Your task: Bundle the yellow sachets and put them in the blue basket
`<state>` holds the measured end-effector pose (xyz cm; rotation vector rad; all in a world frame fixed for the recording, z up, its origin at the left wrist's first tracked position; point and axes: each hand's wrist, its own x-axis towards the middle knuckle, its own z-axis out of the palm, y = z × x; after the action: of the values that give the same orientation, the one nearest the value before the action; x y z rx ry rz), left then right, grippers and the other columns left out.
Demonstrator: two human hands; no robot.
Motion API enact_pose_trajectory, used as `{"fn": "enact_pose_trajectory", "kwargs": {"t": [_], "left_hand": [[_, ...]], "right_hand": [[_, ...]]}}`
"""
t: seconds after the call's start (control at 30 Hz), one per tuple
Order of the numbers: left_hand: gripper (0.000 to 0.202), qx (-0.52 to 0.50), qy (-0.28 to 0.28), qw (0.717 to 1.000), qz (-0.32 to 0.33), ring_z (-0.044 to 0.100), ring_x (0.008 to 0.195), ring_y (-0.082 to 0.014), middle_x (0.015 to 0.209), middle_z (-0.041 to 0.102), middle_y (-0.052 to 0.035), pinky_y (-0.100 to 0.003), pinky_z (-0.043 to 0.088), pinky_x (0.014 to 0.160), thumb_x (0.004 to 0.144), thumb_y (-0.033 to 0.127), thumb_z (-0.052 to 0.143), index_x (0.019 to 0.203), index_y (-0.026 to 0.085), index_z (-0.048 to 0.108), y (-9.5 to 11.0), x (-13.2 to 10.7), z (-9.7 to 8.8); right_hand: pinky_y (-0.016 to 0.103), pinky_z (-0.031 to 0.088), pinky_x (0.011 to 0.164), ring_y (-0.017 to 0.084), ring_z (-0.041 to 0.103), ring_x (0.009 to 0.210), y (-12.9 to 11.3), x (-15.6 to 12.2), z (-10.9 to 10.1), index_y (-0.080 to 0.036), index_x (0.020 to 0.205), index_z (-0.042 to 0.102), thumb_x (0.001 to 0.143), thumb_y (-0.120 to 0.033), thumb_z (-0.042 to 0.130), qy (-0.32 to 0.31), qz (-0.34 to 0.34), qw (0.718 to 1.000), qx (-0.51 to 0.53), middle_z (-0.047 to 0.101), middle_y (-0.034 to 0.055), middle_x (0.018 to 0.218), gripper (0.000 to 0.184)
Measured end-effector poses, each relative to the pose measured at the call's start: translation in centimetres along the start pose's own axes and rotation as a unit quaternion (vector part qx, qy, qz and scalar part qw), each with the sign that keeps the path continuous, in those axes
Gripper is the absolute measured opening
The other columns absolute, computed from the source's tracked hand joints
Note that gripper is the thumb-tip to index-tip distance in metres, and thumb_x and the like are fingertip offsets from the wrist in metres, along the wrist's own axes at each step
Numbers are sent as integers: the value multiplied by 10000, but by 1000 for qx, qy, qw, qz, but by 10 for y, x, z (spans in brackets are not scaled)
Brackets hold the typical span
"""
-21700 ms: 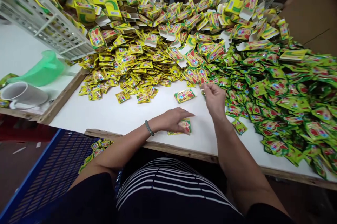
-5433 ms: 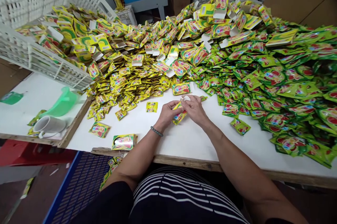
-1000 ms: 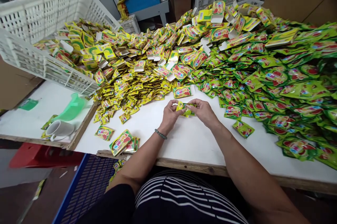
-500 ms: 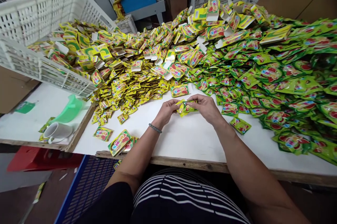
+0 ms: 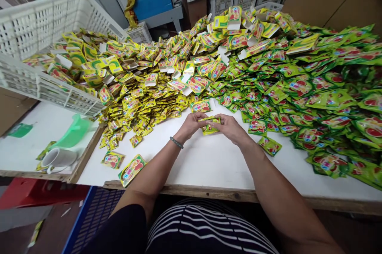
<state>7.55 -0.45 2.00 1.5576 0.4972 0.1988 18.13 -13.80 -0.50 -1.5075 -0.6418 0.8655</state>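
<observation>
Head view. Left hand [image 5: 190, 125], bracelet [image 5: 176, 142] at its wrist: is pinching the left end of a green-yellow packet [image 5: 210, 129]. Right hand [image 5: 231, 127]: is pinching the packet's right end. Packet: is sitting between both hands, over the white tabletop [image 5: 209, 166]. Printed carton [image 5: 200, 106]: is lying just beyond. Yellow sachets [image 5: 146, 105]: are lying heaped leftward; green sachets [image 5: 298, 87], rightward.

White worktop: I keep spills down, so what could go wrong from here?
The yellow-green carton near the wooden front edge lies close to the left forearm, which could brush it off. Yellow sachets and green sachets lie in heaps that meet, so they might mix. Packaging pinched between the left hand and right hand could slip.
</observation>
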Motion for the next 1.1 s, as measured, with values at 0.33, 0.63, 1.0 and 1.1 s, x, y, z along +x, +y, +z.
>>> {"fn": "enact_pose_trajectory", "kwargs": {"t": [0.33, 0.63, 1.0, 1.1], "left_hand": [[453, 648, 53, 758, 38, 502, 1097, -318, 1113, 587, -181, -382, 391, 883, 704, 273, 755, 1098, 122, 591, 22, 58, -7], [494, 571, 101, 815, 2, 551, 983, -314, 976, 615, -136, -361, 400, 796, 568, 368, 841, 946, 138, 620, 13, 47, -16], [506, -80, 138, 987, -18, 576, 537, -90, 652, 636, 27, -214, 447, 555, 527, 429, 848, 782, 165, 500, -8, -19, -3], [489, -66, 112, 991, -29, 573, 525, -84, 631, 639, 32, -199, 440, 536, 505, 375, 870, 770, 154, 524, -4, -28, -6]], "right_hand": [[290, 301, 553, 151, 374, 536, -11, 8, -16, -194, 905, 643, 713, -402, 618, 278, -21, 939, -200, 421, -43, 541, 285], [293, 301, 560, 140, 371, 549, -13, 9, -13, -196, 858, 611, 688, -391, 641, 259, -35, 956, -131, 417, -47, 584, 261], [288, 301, 546, 143, 384, 566, -12, 12, -14, -211, 816, 581, 672, -460, 637, 183, -39, 977, -100, 400, -47, 579, 294], [288, 304, 551, 150, 401, 583, -10, 10, -17, -216, 789, 589, 665, -461, 639, 124, -40, 982, -134, 439, -31, 594, 279]]}}
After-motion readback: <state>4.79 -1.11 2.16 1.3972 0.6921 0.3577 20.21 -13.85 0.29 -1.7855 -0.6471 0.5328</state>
